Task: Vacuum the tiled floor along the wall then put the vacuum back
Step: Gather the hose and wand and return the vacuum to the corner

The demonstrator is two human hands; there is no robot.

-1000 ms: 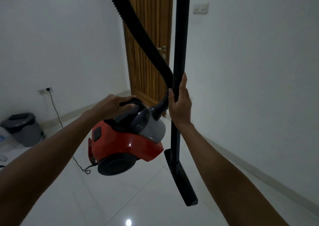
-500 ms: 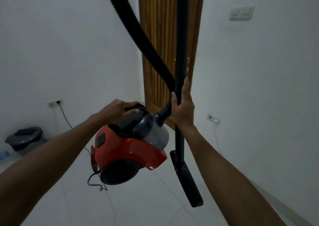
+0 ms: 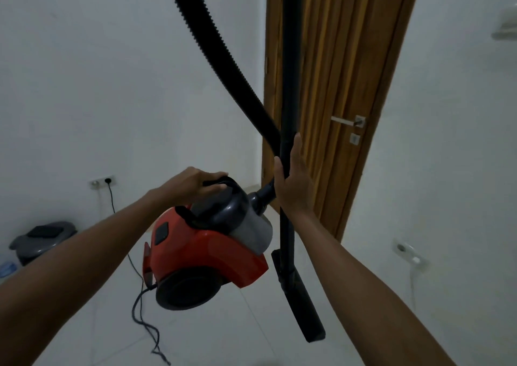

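Both arms reach forward. The left hand (image 3: 193, 185) is palm down with its fingers curled tight around something it holds. The right hand (image 3: 292, 181) is higher, turned on its side, with the thumb up and the fingers wrapped around something thin.

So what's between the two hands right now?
In the head view, the vacuum's dark top and its hose connector sit between the left hand, which grips the carry handle, and the right hand, which holds the wand.
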